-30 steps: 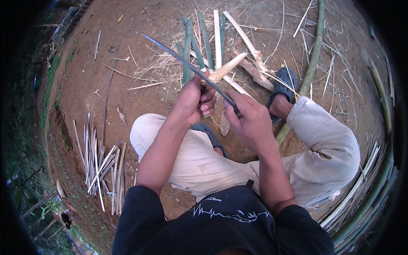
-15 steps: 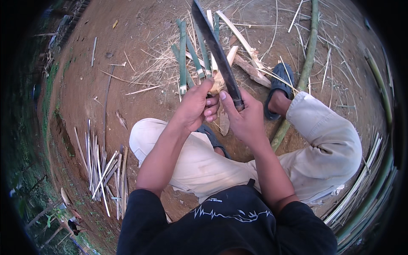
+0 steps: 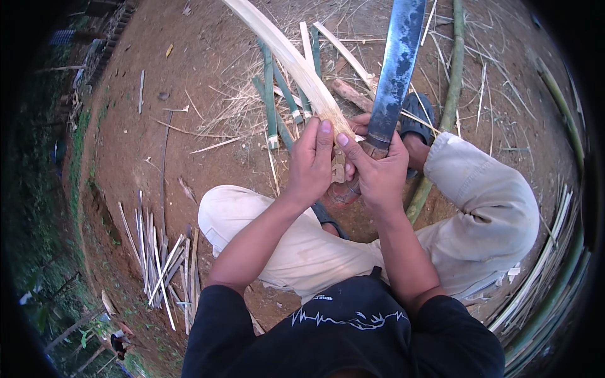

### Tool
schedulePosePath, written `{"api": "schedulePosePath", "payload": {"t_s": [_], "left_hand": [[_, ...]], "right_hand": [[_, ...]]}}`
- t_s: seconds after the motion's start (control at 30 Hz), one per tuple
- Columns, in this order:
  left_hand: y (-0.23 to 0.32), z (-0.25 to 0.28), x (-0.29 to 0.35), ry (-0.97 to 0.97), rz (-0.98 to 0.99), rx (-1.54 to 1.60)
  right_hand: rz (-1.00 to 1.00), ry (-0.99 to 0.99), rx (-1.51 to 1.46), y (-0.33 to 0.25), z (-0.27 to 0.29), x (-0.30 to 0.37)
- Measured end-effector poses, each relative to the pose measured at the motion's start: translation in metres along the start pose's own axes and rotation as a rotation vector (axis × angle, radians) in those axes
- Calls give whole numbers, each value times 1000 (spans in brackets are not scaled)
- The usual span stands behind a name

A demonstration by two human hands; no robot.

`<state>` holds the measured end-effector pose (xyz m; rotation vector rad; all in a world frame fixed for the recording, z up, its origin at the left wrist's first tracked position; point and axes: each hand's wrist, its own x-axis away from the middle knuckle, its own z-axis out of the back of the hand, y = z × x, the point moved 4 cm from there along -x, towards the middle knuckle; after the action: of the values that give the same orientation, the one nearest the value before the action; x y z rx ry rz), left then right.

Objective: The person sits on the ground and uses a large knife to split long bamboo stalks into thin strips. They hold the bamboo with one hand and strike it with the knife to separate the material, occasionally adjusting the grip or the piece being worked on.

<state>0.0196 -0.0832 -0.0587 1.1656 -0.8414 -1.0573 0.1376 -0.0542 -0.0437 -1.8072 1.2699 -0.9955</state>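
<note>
Brown soil [image 3: 138,164]; fingers [image 3: 309,137] seemingly snug on strip [image 3: 293,60], machete [image 3: 398,69]

Small white lettering [image 3: 332,298] on dark shirt [image 3: 271,349], near white zigzag line print [image 3: 346,320].

An outdoor yard [image 3: 129,157], shown by bare soil [image 3: 211,50], grass [image 3: 77,148] and greenery [image 3: 31,183].

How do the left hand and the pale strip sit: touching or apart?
Touching: the head view shows the left hand with fingers on the pale strip near its lower end.
</note>
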Motion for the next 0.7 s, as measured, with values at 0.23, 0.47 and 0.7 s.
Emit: {"api": "schedulePosePath", "payload": {"t_s": [0.23, 0.47, 0.7], "left_hand": [[70, 66, -13, 338, -773, -960], [53, 106, -53, -480, -242, -1214], [36, 111, -40, -781, 176, -833]], "right_hand": [[59, -3, -93, -23, 41, -23], [12, -95, -133, -38, 57, -25], [131, -127, -56, -54, 54, -31]]}}
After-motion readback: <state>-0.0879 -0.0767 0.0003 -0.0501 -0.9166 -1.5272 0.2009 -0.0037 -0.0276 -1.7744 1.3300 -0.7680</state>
